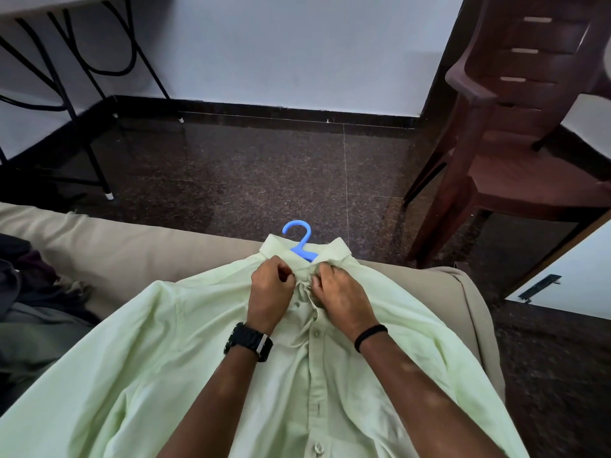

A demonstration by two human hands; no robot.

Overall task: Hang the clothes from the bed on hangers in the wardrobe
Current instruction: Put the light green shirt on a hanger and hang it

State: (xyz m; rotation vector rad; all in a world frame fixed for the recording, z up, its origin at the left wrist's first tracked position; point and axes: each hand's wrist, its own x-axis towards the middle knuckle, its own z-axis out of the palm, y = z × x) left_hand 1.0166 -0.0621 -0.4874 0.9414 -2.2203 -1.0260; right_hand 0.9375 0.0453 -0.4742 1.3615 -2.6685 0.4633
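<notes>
**Pale green cotton, top button in hand**

Beige bed [139, 256] carries my light green shirt [185, 358], spread front-up across its near half, collar at the far edge. The cloth looks light, soft and limp; I judge it will sag unless lifted by the blue hanger [299, 238], whose hook pokes out past the collar. My left hand [271, 292] and right hand [340, 297] have fingers curled, pinching the placket at the neck.

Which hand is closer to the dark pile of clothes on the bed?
Left. The left hand pinches the shirt placket on the side toward the dark clothes; the right hand grips the placket's other side, farther away.
</notes>
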